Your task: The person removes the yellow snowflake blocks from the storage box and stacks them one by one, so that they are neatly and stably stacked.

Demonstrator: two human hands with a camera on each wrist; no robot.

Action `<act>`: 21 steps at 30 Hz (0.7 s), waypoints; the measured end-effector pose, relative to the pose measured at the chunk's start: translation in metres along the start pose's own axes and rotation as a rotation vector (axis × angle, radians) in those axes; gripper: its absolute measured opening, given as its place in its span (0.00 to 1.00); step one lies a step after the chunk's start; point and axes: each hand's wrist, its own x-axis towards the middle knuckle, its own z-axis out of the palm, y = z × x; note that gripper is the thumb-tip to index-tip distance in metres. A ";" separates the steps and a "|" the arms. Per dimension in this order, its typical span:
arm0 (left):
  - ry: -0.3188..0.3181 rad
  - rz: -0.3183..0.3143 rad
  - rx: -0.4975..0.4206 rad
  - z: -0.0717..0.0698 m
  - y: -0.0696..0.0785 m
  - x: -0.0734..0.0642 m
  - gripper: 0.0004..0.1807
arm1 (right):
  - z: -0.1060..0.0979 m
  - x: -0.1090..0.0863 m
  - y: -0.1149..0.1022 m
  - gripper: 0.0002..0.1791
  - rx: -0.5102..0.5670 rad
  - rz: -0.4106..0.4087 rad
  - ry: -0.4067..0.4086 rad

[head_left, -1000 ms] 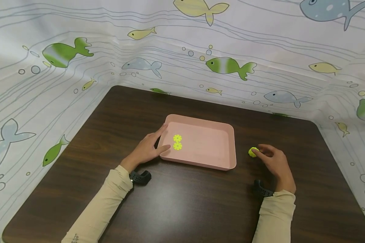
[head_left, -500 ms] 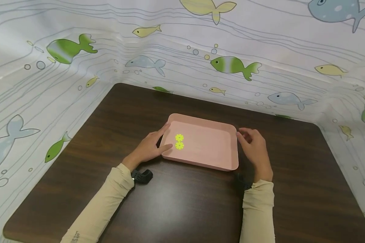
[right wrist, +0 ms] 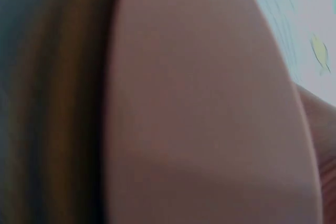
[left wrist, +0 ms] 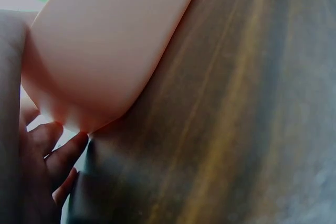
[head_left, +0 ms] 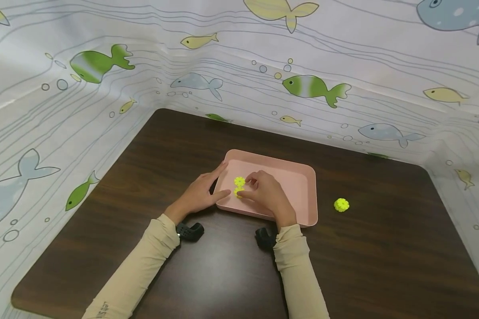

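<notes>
A shallow pink tray [head_left: 295, 195] lies on the table. My left hand [head_left: 199, 191] grips its left edge, thumb over the rim inside and fingers along the outer wall. In the left wrist view, fingertips [left wrist: 65, 153] touch the pink wall. Two small yellow notched discs lie in the left part of the tray: an upper disc [head_left: 239, 181] and a lower disc [head_left: 236, 190]. My right hand [head_left: 268, 193] reaches over them, thumb tip at the lower disc and bent fingers right of the upper one. Whether it pinches a further disc is hidden.
A small pile of yellow discs [head_left: 341, 204] sits on the dark wooden table [head_left: 375, 248], right of the tray. A white fish-print curtain [head_left: 239, 102] borders the table at the back and sides. The right wrist view is mostly filled by the tray's pink wall [right wrist: 205, 93].
From the pile, my right hand has moved left past the tray's right rim to the discs inside, uncovering the pile. My left hand keeps its place on the tray.
</notes>
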 end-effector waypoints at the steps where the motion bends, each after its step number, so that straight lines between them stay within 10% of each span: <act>1: 0.000 -0.001 -0.001 0.000 0.000 0.000 0.47 | 0.003 0.000 -0.003 0.24 -0.022 0.009 -0.010; 21: -0.003 -0.015 -0.017 0.001 -0.001 0.001 0.47 | 0.015 0.001 -0.012 0.19 -0.015 0.046 -0.025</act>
